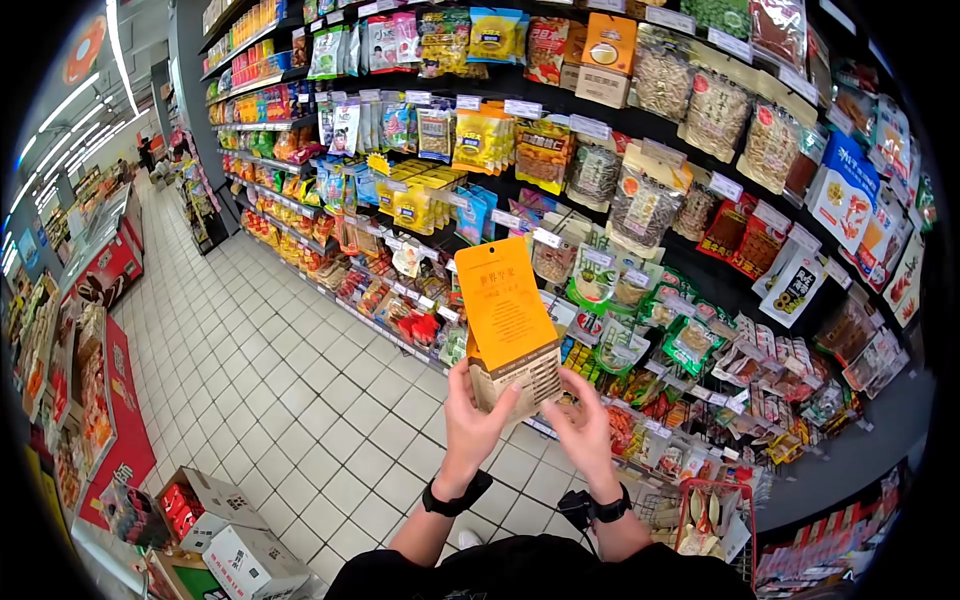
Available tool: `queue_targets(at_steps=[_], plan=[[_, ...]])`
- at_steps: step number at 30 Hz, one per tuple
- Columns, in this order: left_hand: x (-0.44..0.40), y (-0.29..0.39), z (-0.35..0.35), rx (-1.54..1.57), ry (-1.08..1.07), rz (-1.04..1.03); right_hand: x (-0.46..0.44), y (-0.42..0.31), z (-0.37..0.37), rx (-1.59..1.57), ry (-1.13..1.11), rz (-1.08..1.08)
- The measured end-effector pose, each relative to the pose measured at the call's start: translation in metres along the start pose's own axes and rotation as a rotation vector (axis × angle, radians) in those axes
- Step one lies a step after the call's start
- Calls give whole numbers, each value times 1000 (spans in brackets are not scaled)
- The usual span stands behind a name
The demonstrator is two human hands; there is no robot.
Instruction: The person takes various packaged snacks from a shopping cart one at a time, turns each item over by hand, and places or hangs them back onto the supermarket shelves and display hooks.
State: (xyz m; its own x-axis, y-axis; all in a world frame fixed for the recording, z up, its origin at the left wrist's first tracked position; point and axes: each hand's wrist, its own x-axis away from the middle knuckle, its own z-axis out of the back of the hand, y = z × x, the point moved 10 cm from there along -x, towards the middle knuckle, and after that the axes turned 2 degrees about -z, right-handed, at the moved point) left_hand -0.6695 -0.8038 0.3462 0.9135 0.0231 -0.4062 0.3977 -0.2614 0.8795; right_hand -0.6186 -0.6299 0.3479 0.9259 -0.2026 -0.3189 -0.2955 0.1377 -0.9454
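In front of me I hold an orange and brown snack package (503,308), upright and slightly tilted, with a hang hole in its flat top and printed text on its face. My left hand (474,428) is closed around its lower left side, the thumb lying across the front. At the lower right corner, my right hand (582,428) grips it with the thumb near the bottom edge. The fingers behind the package are hidden. A similar orange-topped package (607,58) stands on an upper shelf.
Shelves of bagged snacks (485,140) curve from ahead to my right. A shopping basket (715,530) with packages in it is at lower right. Cardboard boxes (255,562) and a red display counter (118,400) line the left. A tiled aisle (270,340) runs between.
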Motion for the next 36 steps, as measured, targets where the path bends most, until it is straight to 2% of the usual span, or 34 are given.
queue_targets(at_steps=[4,6,8,10,12,13,17,19,20,22,24,25,28,30,32,36], plan=[[-11,13,10,-25,-48,-42,-11,-21,-36,208,-31,108],[-17,18,10,-65,-123,-135,-22,-4,-45,216,-47,111],[-23,20,15,-95,-150,-115,-33,1,-56,76,-72,153],[-28,37,12,-193,-243,-201,-44,-7,-70,-57,-108,122],[-40,45,15,-233,-273,-203,-59,4,-85,-201,-180,13],[-45,49,16,-302,-289,-244,-66,2,-90,-288,-153,13],[-83,54,17,-503,-357,-334,-109,23,-101,-318,-147,-12],[-108,54,14,-605,-405,-378,-136,46,-106,-573,-122,-78],[-121,54,12,-645,-403,-412,-150,51,-109,-602,-121,-75],[-149,53,3,-712,-414,-445,-179,52,-116,-873,-154,-90],[-180,53,6,-778,-253,-466,-204,54,-115,-900,-147,-103],[-194,46,8,-788,-260,-459,-217,59,-115,-945,-153,-100],[-241,26,8,-682,-238,-421,-262,62,-108,-977,-149,-72],[-266,3,-1,-562,-322,-344,-282,72,-103,-1014,-124,-110],[-287,-21,-13,-236,-393,-128,-302,86,-98,-996,-98,-115],[-320,-47,-26,-278,-468,-171,-337,101,-83,-963,-33,-86]])
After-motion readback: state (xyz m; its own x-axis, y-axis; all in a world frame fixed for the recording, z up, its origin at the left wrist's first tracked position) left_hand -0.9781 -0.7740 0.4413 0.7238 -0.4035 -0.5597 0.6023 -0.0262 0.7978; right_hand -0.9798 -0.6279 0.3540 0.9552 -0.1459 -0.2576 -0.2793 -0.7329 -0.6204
